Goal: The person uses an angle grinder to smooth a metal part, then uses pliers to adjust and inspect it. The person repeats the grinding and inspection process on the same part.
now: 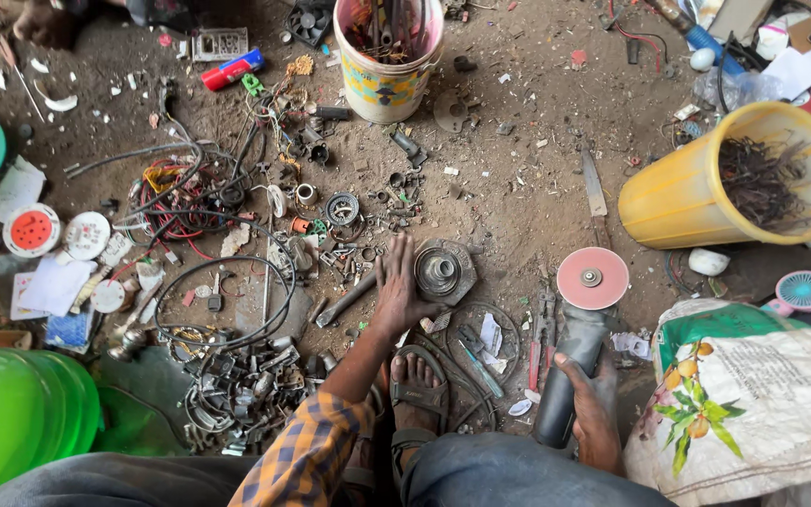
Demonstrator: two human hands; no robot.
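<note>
Left hand (396,286): fingers spread flat, palm down, pressing on the dirt floor (518,178) and touching the left edge of a round metal hub (441,272); it grips nothing.
Right hand (591,413): wrapped around the dark body of an angle grinder (579,347), near the bottom edge of the floor.
Grinder: lying on the ground, its pink disc (592,278) face up, just right of the hub and apart from it.
Hub: a heavy flanged part lying flat, just ahead of the sandalled foot (417,385).
Step in hand: as I judge it, steadying the hub while the grinder is taken up.
Next move calls for: lifting the grinder, keeping the spread fingers away from the disc.
Around: tangled wires (180,202) and small scrap at left, yellow bucket (678,197) at right, painted bucket (387,84) by the far edge.
</note>
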